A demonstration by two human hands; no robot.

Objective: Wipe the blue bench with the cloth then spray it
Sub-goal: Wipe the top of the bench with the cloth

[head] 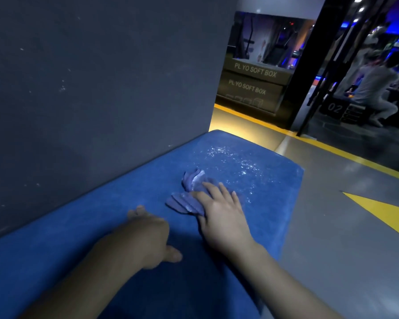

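The blue bench (pixel 101 238) runs along a dark wall, its far end speckled with white droplets or powder (pixel 235 162). A crumpled purple-blue cloth (pixel 189 192) lies on the bench top near that patch. My right hand (pixel 221 212) presses flat on the cloth's right part, fingers spread and pointing away from me. My left hand (pixel 150 236) rests palm down on the bare bench just left of it, holding nothing. No spray bottle is in view.
A dark grey wall (pixel 101 88) stands directly behind the bench. To the right is grey floor with yellow lines and a yellow arrow (pixel 382 217). Stacked plyo soft boxes (pixel 251 86) stand further off, and a person sits at the far right (pixel 373 88).
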